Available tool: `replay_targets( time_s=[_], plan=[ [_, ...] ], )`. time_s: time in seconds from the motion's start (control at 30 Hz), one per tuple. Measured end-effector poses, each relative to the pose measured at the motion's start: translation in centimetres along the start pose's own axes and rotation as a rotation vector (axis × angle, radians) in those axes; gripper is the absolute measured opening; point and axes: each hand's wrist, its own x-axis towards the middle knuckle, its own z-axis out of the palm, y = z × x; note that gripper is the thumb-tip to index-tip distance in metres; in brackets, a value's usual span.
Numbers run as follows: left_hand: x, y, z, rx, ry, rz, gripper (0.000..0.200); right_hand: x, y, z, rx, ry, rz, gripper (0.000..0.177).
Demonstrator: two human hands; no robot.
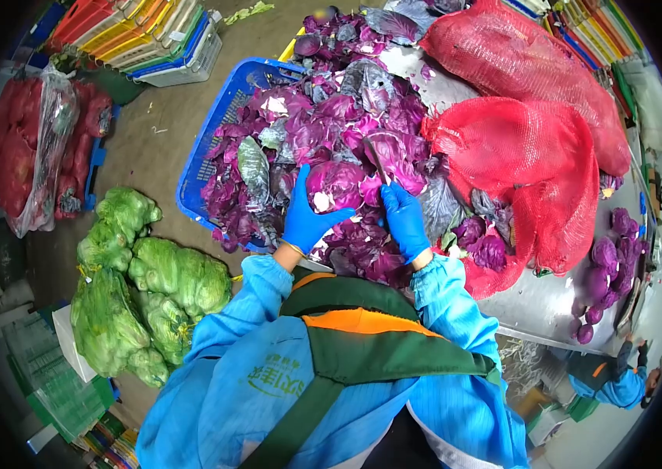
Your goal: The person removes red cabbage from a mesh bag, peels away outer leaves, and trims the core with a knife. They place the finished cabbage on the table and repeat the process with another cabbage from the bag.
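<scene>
Both my hands wear blue gloves. My left hand [309,217] cups the near left side of a red cabbage [336,186], fingers along its left and thumb across its front. A pale cut patch shows on the cabbage. My right hand [403,219] is closed around the handle of a knife [376,161], its blade pointing up and away at the cabbage's right side. The handle is mostly hidden in the fist. Loose purple leaves [307,125] lie heaped around both hands, partly in a blue plastic basket [194,168] on the left.
A red mesh sack [534,148] lies open at right with cabbage at its mouth; a fuller sack [518,55] is behind. Purple cabbages [612,266] sit along the metal table [530,313]. Bagged green vegetables [139,289] stand on the floor at left. Another person [608,379] is at lower right.
</scene>
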Motion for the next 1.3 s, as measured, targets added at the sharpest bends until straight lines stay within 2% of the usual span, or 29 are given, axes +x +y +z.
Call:
replay_targets(
  time_s=[0.07, 0.1, 0.13, 0.23, 0.4, 0.47, 0.5, 0.57, 0.6, 0.67, 0.73, 0.8, 0.83, 0.9, 0.93, 1.0, 1.03, 1.07, 1.13, 1.2, 1.27, 1.3],
  plan=[
    [-0.2, -0.4, 0.3, 0.07, 0.041, 0.001, 0.116, 0.3, 0.7, -0.4, -0.652, 0.202, -0.727, 0.041],
    [-0.3, -0.1, 0.5, 0.14, 0.076, 0.006, 0.115, -1.0, -2.0, -0.2, -0.77, 0.172, -0.673, 0.057],
    [-0.3, 0.9, 0.7, 0.136, 0.079, 0.002, 0.115, -2.1, -4.5, 0.2, -0.775, 0.168, -0.672, 0.057],
    [0.1, 2.7, 1.5, 0.306, 0.099, 0.094, 0.112, -4.1, -8.1, 1.2, -0.871, -0.07, -0.551, 0.075],
    [1.5, 1.3, 2.2, 0.407, 0.094, 0.143, 0.117, -2.8, -5.1, 1.8, -0.941, -0.115, -0.435, 0.076],
    [1.4, 1.1, 2.4, 0.356, 0.102, 0.115, 0.117, -2.7, -4.9, 2.2, -0.935, -0.039, -0.442, 0.065],
    [1.2, 1.2, 2.6, 0.355, 0.095, 0.111, 0.117, -2.1, -4.3, 2.0, -0.934, -0.038, -0.434, 0.065],
    [1.2, 1.9, 2.8, 0.447, 0.108, 0.104, 0.119, -0.1, -2.9, 1.6, -0.718, 0.136, -0.54, 0.048],
    [1.1, 1.9, 2.8, 0.448, 0.101, 0.108, 0.119, 0.0, -3.2, 1.5, -0.716, 0.143, -0.537, 0.048],
    [1.1, 1.9, 2.6, 0.444, 0.11, 0.153, 0.12, -0.2, -4.2, 1.2, -0.663, 0.181, -0.485, 0.034],
    [1.0, 1.8, 2.2, 0.425, 0.084, 0.151, 0.119, 0.0, -4.0, 1.2, -0.652, 0.172, -0.462, 0.037],
    [0.7, 1.4, 1.6, 0.407, 0.053, 0.148, 0.117, 0.8, -2.7, 1.6, -0.514, 0.152, -0.598, 0.032],
    [0.6, 1.1, 1.3, 0.359, 0.035, 0.154, 0.118, 1.8, -2.2, 1.3, -0.513, 0.153, -0.593, 0.032],
    [0.0, 0.8, 0.4, 0.302, 0.003, 0.12, 0.118, 4.6, -0.9, -0.1, -0.224, 0.138, -0.198, 0.024],
    [-0.3, 0.5, -0.2, 0.305, 0.008, 0.122, 0.118, 5.2, -0.5, -0.3, -0.115, 0.223, -0.225, 0.02],
    [-0.3, -0.7, -1.3, 0.13, -0.071, 0.117, 0.116, 4.7, -0.7, -1.2, 0.13, 0.219, 0.036, 0.021],
    [-0.4, -1.0, -1.6, -0.011, -0.095, -0.005, 0.115, 4.1, -1.1, -1.7, 0.107, 0.085, 0.054, 0.03],
    [-0.3, -1.4, -1.6, -0.011, -0.091, -0.012, 0.115, 3.0, -1.1, -1.4, 0.105, 0.08, 0.059, 0.03],
    [0.1, -1.5, -1.4, 0.005, -0.076, -0.002, 0.116, 0.3, -2.3, 0.1, -0.275, -0.133, -0.214, 0.055],
    [0.4, -1.1, -1.0, 0.059, -0.079, 0.002, 0.117, -0.6, -2.8, 1.0, -0.513, -0.15, -0.16, 0.078],
    [0.5, -0.6, -0.9, 0.171, -0.059, 0.009, 0.119, 0.6, -1.4, 0.9, -0.497, -0.102, -0.164, 0.075],
    [0.5, -0.5, -1.1, 0.177, -0.058, 0.012, 0.119, 0.8, -1.9, 0.7, -0.515, -0.156, -0.184, 0.073]
  ],
)
